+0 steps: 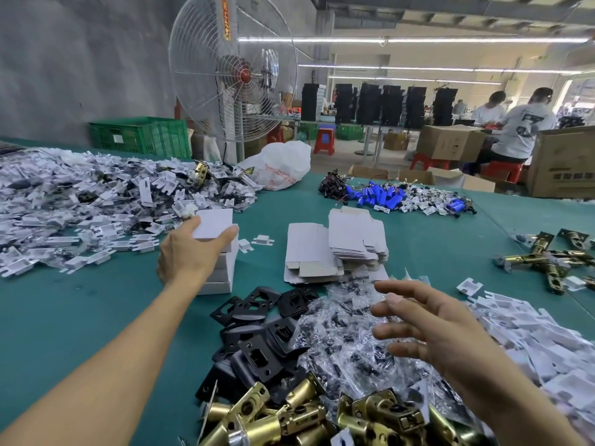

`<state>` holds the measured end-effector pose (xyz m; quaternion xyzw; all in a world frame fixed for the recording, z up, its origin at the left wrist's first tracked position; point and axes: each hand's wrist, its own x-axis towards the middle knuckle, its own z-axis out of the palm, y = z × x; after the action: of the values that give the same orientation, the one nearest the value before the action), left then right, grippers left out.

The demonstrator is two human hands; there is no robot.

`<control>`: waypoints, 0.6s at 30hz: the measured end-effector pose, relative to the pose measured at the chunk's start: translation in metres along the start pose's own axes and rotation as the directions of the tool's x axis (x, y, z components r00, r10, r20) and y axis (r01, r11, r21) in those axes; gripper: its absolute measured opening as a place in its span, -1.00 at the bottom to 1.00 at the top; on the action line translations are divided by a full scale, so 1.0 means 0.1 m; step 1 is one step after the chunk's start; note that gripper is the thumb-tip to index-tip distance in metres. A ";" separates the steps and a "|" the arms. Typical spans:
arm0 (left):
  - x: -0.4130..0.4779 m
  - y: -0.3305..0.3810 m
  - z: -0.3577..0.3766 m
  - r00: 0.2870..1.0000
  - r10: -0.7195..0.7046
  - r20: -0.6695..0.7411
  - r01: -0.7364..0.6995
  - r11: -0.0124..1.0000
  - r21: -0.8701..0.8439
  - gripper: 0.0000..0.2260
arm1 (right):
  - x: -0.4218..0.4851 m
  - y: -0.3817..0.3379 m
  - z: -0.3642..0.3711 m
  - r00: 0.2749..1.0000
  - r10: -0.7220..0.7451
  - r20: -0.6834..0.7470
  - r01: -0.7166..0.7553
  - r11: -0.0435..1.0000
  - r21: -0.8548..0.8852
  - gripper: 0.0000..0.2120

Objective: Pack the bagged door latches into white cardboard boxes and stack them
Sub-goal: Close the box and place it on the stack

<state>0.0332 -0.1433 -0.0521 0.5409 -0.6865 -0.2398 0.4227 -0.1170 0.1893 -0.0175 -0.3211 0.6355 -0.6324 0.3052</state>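
Left hand grips smooth white cardboard box

Upper centre-left: big wire-caged fan, red hub. Green crate left of it by the grey wall. White plastic bag at the far edge of the teal table. Wired blue cylinders piled right of the bag. Black metal plates heaped lower centre. Brown cartons, red stools, two seated people upper right.
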 end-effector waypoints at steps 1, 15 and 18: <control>-0.01 0.00 -0.01 1.000 0.016 -0.009 -0.016 1.000 0.017 -0.11 | 0.00 0.00 0.00 1.000 -0.001 0.001 0.001 1.000 -0.002 -0.78; -0.13 -0.10 0.04 0.994 0.102 -0.035 -0.104 0.993 -0.054 -0.36 | -0.01 0.01 0.00 1.000 0.015 -0.011 -0.015 1.000 -0.022 -0.83; -0.12 -0.11 0.04 0.992 0.125 -0.020 -0.125 0.992 -0.004 -0.37 | -0.01 0.00 0.02 1.000 0.022 -0.018 -0.022 0.999 -0.023 -0.83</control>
<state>0.0362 -0.1355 -0.0667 0.4979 -0.7143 -0.2091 0.4451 -0.1152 0.1885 -0.0180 -0.3118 0.6489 -0.6246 0.3027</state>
